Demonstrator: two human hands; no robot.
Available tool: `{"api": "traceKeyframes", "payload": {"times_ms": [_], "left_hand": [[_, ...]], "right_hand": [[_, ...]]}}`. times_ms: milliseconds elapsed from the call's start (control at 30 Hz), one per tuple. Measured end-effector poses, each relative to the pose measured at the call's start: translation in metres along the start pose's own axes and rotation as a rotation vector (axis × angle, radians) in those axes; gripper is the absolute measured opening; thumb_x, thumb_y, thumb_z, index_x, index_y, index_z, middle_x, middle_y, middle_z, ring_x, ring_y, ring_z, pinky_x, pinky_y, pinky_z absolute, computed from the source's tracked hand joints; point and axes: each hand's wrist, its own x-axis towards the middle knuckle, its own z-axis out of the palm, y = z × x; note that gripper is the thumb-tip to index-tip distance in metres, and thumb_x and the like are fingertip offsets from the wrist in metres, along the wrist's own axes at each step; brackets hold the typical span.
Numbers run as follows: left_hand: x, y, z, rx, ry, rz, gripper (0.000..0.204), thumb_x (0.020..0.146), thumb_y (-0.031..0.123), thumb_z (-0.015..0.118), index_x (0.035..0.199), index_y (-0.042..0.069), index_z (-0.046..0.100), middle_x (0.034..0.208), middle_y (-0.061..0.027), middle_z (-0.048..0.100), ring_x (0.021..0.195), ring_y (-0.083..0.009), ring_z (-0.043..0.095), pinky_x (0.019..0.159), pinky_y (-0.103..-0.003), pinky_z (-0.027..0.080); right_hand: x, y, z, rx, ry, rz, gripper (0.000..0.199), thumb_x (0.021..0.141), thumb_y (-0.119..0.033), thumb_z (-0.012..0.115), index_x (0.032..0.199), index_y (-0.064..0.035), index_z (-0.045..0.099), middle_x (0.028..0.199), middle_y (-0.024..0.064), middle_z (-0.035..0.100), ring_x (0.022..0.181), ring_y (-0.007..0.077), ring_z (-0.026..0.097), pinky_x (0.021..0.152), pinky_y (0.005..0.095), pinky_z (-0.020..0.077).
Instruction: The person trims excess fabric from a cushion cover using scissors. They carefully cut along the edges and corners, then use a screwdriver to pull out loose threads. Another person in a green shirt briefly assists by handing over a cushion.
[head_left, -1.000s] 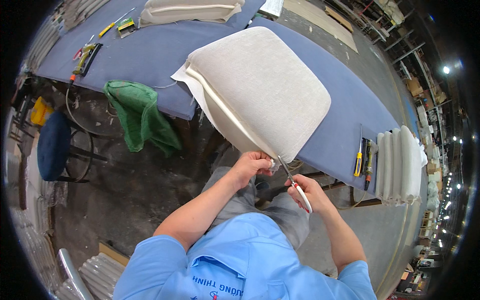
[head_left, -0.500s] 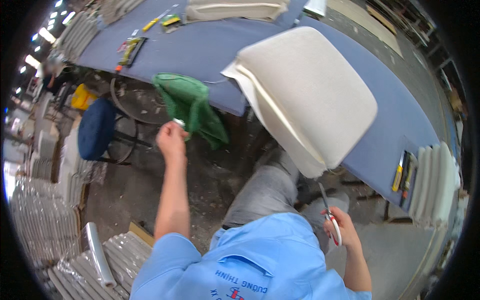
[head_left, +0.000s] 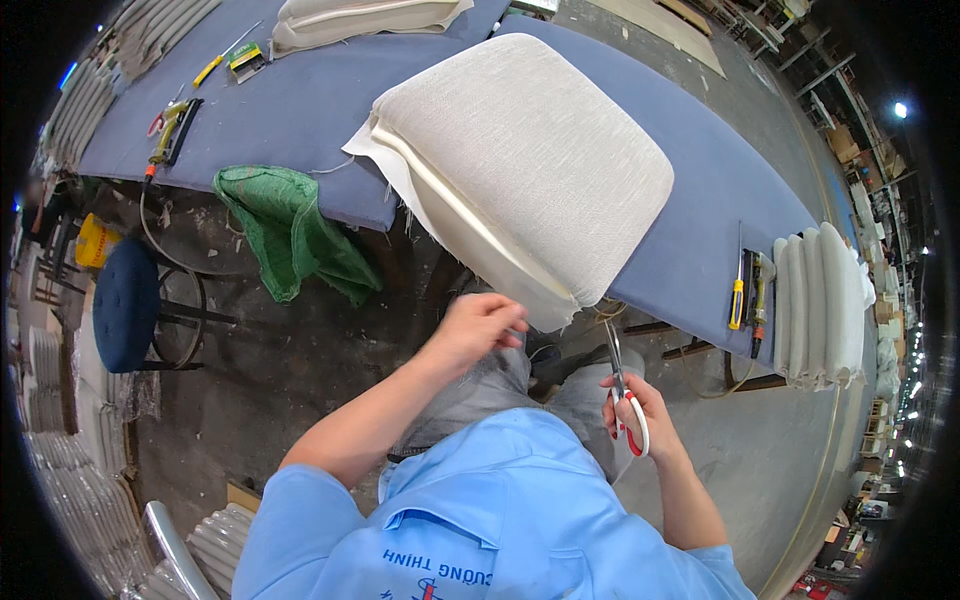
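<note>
A pale grey fabric-covered cushion (head_left: 540, 150) lies on the blue padded table, its raw cloth edge (head_left: 480, 255) hanging over the front. Just below that edge is my left hand (head_left: 478, 328), fingers loosely bent and slightly apart, with nothing visible in them. My right hand (head_left: 645, 415) grips scissors (head_left: 632, 420) by their red and white handles. The blades point up toward the cushion's near corner, apart from the cloth. Left of the cushion, a green sack (head_left: 280, 225) hangs from the table's edge.
On the table's (head_left: 690, 190) left lie a staple gun (head_left: 172, 135), a yellow-handled screwdriver (head_left: 210, 70) and a small box (head_left: 246, 62). Another screwdriver (head_left: 738, 300) and upright cushions (head_left: 815, 305) sit at the right end. A blue stool (head_left: 127, 305) stands at left, above wrapped stacks (head_left: 85, 510).
My left hand has moved right, from beside the green sack to below the cushion's edge. The small white scrap it held no longer shows. The scissors stay in my right hand.
</note>
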Motion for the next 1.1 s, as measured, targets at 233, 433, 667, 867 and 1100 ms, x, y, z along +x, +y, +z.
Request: {"api": "traceKeyframes", "payload": {"times_ms": [233, 433, 667, 867, 1100], "left_hand": [[0.038, -0.01, 0.056, -0.337, -0.076, -0.118, 0.034, 0.106, 0.033, 0.065, 0.118, 0.001, 0.067, 0.106, -0.0092, 0.072, 0.082, -0.0192, 0.074, 0.075, -0.034, 0.061], [0.05, -0.01, 0.065, -0.357, -0.055, -0.09, 0.028, 0.105, 0.027, 0.065, 0.113, 0.0, 0.069, 0.101, -0.0094, 0.074, 0.079, -0.0197, 0.074, 0.075, -0.035, 0.062], [0.064, -0.024, 0.061, -0.144, -0.007, 0.186, 0.018, 0.103, 0.014, 0.064, 0.102, -0.001, 0.073, 0.093, -0.0092, 0.075, 0.076, -0.0165, 0.072, 0.071, -0.032, 0.061], [0.071, -0.034, 0.053, 0.147, 0.047, 0.48, 0.02, 0.105, 0.016, 0.065, 0.107, -0.002, 0.074, 0.093, -0.0081, 0.075, 0.078, -0.0153, 0.071, 0.072, -0.031, 0.061], [0.05, -0.024, 0.053, -0.348, -0.141, -0.023, 0.022, 0.104, 0.024, 0.069, 0.114, 0.004, 0.069, 0.101, -0.0072, 0.074, 0.083, -0.0191, 0.075, 0.076, -0.035, 0.063]], "right_hand": [[0.003, -0.012, 0.014, -0.086, -0.022, -0.053, 0.038, 0.102, -0.021, 0.069, 0.134, -0.0036, 0.058, 0.081, 0.0007, 0.062, 0.072, 0.0097, 0.059, 0.066, 0.0266, 0.0486], [0.005, 0.005, 0.02, -0.07, -0.005, 0.021, 0.041, 0.102, -0.03, 0.069, 0.134, -0.0051, 0.058, 0.081, 0.0007, 0.063, 0.071, 0.0094, 0.06, 0.065, 0.0258, 0.0483], [0.02, -0.003, 0.025, -0.077, -0.041, -0.05, 0.05, 0.102, -0.04, 0.072, 0.134, -0.004, 0.058, 0.08, 0.0003, 0.063, 0.07, 0.009, 0.06, 0.064, 0.025, 0.048], [0.02, -0.005, 0.023, -0.109, -0.026, -0.077, 0.054, 0.1, -0.043, 0.074, 0.134, -0.0036, 0.057, 0.079, 0.0005, 0.063, 0.069, 0.0092, 0.06, 0.063, 0.025, 0.0476], [0.016, -0.012, 0.021, -0.143, 0.067, -0.073, 0.052, 0.099, -0.041, 0.076, 0.132, -0.0035, 0.06, 0.081, -0.0019, 0.06, 0.071, 0.0077, 0.057, 0.065, 0.0251, 0.0471]]}}
